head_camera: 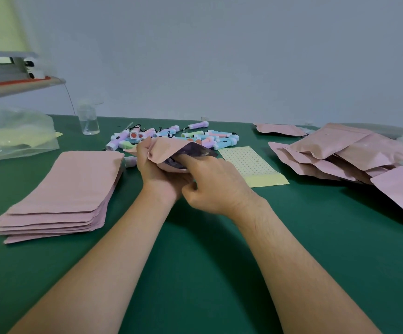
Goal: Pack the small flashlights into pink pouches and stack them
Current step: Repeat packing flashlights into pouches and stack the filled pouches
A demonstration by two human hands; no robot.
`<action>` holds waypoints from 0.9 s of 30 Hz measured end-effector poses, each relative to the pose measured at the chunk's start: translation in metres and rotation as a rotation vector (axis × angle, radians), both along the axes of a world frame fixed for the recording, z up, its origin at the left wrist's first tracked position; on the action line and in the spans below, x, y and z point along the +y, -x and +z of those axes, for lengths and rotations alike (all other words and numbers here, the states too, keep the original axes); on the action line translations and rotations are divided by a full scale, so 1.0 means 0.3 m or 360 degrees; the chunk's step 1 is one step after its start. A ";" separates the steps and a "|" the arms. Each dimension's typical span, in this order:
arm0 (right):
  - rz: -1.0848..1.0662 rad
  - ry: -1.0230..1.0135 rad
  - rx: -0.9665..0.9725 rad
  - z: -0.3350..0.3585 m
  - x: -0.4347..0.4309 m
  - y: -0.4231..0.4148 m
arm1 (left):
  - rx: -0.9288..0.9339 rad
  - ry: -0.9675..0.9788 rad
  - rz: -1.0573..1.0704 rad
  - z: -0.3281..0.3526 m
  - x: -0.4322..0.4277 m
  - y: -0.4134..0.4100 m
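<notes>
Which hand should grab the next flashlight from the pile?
Right. The left hand grips the open pouch by its rim and should hold it steady. The right hand only has a finger in the pouch mouth, and the flashlights lie just beyond it.

Person, two limbs in view.
Left hand [157,169]: bare.
Right hand [216,186]: bare; tendons and knuckle ridges show across the back.
Left forearm [113,256]: bare to the frame edge, smooth.
Right forearm [292,256]: bare to the frame edge, fine sparse hair.
</notes>
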State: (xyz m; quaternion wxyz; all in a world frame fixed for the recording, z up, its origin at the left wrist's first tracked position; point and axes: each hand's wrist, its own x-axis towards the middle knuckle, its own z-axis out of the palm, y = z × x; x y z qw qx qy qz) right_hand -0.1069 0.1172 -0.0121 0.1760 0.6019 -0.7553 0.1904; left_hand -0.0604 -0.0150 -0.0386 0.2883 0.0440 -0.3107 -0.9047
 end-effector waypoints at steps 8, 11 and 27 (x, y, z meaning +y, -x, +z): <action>0.0019 0.0104 0.0042 -0.008 -0.004 0.014 | 0.0004 0.0004 -0.0060 -0.001 -0.004 0.009; 0.0139 0.0243 0.0066 0.011 0.014 0.003 | 0.0030 -0.0005 -0.0070 -0.010 -0.010 -0.001; 0.0150 0.0906 -0.0270 -0.034 0.052 0.174 | 0.0224 -0.0218 -0.0346 0.004 -0.017 -0.005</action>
